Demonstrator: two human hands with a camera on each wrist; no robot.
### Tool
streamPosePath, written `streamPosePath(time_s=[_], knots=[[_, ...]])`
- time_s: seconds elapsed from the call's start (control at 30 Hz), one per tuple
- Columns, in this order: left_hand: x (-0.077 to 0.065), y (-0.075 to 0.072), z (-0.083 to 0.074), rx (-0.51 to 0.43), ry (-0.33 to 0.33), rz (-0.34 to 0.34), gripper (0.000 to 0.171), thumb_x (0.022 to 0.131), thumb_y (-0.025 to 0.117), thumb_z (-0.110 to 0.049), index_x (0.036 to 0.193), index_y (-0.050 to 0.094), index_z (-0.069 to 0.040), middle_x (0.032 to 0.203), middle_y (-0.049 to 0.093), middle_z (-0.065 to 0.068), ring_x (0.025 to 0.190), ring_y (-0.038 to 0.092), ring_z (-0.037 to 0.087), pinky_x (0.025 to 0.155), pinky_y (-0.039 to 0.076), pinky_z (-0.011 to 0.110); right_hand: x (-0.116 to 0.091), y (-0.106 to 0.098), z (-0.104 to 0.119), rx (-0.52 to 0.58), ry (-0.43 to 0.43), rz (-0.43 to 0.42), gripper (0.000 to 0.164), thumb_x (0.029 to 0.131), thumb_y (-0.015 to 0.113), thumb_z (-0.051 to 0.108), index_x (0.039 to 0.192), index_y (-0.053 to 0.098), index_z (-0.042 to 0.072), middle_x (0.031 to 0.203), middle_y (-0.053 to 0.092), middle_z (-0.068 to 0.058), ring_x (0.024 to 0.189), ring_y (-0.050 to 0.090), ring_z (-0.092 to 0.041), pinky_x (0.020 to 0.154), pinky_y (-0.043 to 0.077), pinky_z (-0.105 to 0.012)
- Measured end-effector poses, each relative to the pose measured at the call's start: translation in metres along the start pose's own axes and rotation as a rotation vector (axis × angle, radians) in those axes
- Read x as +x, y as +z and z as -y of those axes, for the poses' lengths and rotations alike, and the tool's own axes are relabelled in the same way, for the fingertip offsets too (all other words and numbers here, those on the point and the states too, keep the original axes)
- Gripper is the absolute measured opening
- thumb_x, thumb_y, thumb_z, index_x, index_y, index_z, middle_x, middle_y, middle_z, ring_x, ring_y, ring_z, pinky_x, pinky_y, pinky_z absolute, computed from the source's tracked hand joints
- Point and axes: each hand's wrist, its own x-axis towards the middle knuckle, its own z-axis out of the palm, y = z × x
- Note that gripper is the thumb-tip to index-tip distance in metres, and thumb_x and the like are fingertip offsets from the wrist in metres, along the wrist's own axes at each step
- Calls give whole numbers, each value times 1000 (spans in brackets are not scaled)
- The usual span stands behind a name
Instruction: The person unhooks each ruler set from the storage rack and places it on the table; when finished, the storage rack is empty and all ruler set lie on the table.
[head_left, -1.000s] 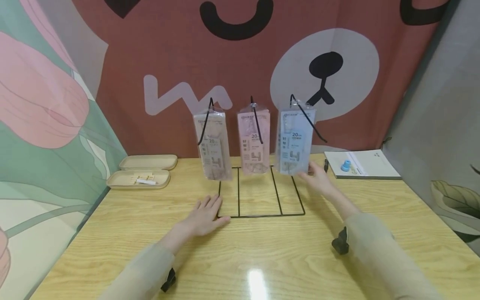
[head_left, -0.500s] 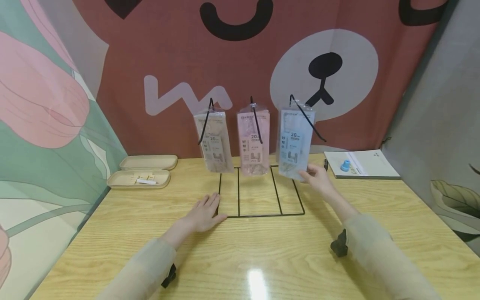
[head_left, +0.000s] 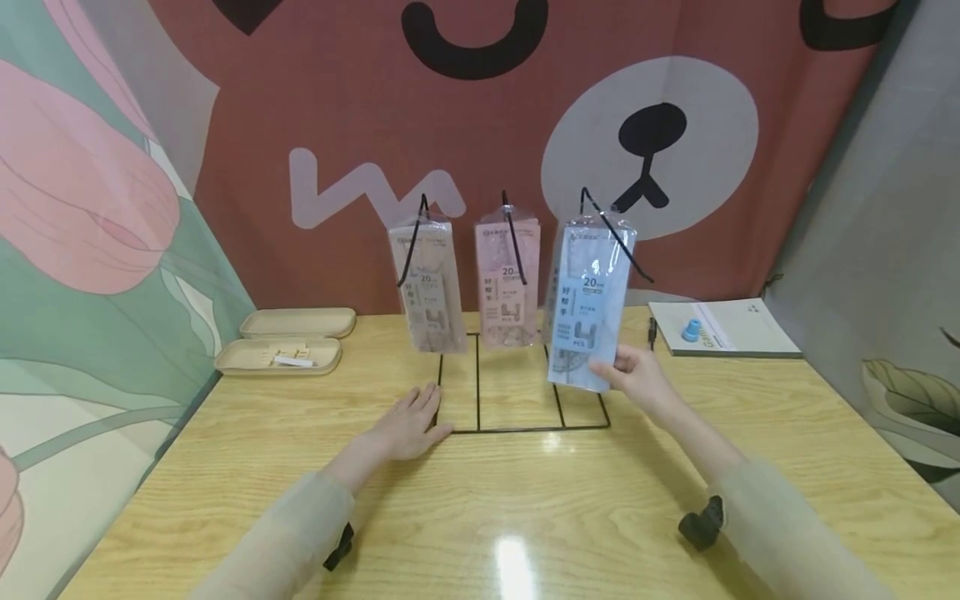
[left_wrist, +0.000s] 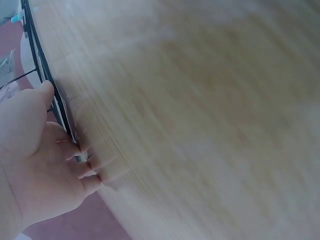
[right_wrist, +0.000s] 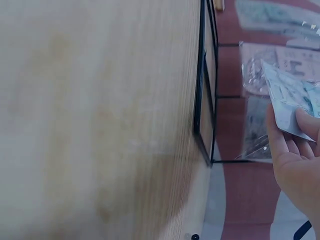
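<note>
A black wire display rack [head_left: 517, 430] stands on the table, with clear-wrapped ruler sets on three hooks. My right hand [head_left: 637, 379] pinches the lower right corner of the blue ruler set [head_left: 585, 308], thumb in front and fingers behind. Its top overlaps the right hook, and the bottom is swung forward; another pack [right_wrist: 256, 125] hangs behind it in the right wrist view. A pink ruler set [head_left: 510, 283] hangs at the middle, a greyish-beige ruler set [head_left: 431, 287] at the left. My left hand [head_left: 408, 425] rests with extended fingers over the rack's front left corner.
An open beige pencil case [head_left: 225, 363] with small items inside lies at the back left. A notebook [head_left: 757, 325] bearing a small blue cone-shaped piece [head_left: 692, 331] is at the back right, beside a thin black object [head_left: 652, 333]. A printed curtain [head_left: 337, 108] hangs behind.
My right hand has taken hold of the blue ruler set's lower corner and pulled it forward, away from the pack behind. My left hand has stayed on the rack's corner.
</note>
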Motion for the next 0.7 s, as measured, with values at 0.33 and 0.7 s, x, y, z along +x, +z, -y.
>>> streamPosePath(time_s=[0.33,0.7], knots=[[1,1,0,21,9,-13,71,100,34,-46,149,16,2,157,12,21,143,14,43,115,19,54,-57,-13,9,42,68,98,41,91,61,17,122,55,-10,110,67,-21,86,68,-4,77,55,-24],[1,0,-2,18,-4,6,71,100,34,-46,150,14,1,157,11,19,143,13,42,117,16,52,-122,-50,1,84,-19,275,26,94,53,5,119,63,2,108,68,19,96,66,-3,78,53,-22]])
